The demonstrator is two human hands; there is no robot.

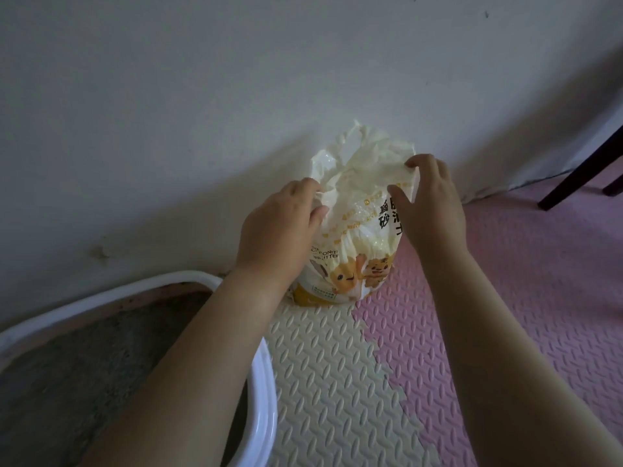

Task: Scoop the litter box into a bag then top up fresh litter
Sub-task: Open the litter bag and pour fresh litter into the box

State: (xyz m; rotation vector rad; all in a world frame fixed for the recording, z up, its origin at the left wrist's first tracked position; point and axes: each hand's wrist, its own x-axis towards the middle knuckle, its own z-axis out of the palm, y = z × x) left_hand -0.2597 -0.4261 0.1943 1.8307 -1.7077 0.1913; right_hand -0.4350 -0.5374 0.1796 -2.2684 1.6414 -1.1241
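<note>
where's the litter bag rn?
Head view, centre: litter bag stands on the foam mat against the wall, right of the litter box, left hand and right hand holding its top.

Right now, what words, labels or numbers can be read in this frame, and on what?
"砂", under a creased character, probably "猫": bag, upper front.
"ONIT" over "ITTER": bag, the letters before them hidden at the left hand.
Large characters by the right hand: partly covered, unreadable.
Small print in the box low on the bag: too small to read.
</note>
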